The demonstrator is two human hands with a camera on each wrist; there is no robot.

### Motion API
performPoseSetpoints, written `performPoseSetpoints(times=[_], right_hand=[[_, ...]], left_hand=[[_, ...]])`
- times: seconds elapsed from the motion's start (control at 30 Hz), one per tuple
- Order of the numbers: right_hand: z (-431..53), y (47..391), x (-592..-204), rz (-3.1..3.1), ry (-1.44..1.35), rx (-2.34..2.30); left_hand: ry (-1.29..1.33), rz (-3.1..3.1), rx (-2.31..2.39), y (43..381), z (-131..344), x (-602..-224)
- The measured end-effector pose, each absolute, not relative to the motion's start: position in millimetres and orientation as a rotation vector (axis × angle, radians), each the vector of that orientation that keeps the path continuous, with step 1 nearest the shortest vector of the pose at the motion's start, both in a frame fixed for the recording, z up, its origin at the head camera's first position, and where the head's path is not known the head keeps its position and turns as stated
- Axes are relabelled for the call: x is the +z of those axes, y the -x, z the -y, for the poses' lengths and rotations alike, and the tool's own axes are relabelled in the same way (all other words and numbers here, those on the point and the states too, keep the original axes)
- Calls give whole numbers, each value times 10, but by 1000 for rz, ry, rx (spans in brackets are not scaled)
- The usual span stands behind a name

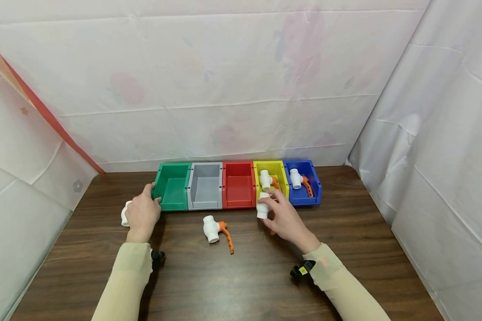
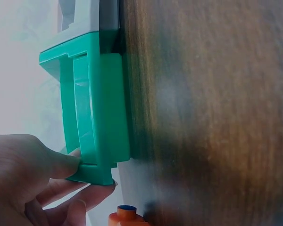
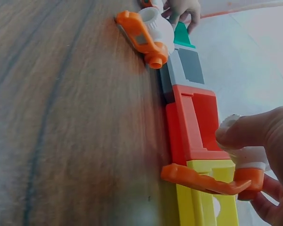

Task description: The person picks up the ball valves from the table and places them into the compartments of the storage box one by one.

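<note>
My left hand [image 1: 143,212] pinches the side wall of the green bin [image 1: 174,207], thumb inside and fingers outside in the left wrist view. Between thumb and fingers, my right hand [image 1: 286,219] grips a white ball valve [image 1: 262,209] with an orange lever handle [image 3: 203,181], just in front of the yellow bin [image 1: 281,167]. Inside that bin sits another valve [image 1: 265,180], and the blue bin [image 1: 316,196] holds one too [image 1: 295,179]. A loose valve [image 1: 210,229] lies on the table. Another white valve [image 1: 125,215] is partly hidden behind my left hand.
Between the green and yellow bins stand a grey bin [image 1: 205,205] and a red bin [image 1: 238,203], side by side in one row. They rest on a dark wooden table [image 1: 184,285]. Pale cloth [image 1: 225,80] hangs behind and at both sides.
</note>
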State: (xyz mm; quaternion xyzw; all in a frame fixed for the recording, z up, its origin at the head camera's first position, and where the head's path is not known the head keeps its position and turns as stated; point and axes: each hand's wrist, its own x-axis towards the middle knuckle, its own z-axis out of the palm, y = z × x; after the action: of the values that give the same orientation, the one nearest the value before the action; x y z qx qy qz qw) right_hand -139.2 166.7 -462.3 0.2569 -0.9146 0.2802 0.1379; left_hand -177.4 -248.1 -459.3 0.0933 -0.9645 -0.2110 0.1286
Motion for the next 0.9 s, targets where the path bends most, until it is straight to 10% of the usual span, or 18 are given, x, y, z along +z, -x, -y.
performPoseSetpoints(times=[0.9], right_hand=[[-1357, 1798, -4438, 2407, -818, 720]], left_hand=[[-263, 2805, -590, 1795, 2499, -4632]])
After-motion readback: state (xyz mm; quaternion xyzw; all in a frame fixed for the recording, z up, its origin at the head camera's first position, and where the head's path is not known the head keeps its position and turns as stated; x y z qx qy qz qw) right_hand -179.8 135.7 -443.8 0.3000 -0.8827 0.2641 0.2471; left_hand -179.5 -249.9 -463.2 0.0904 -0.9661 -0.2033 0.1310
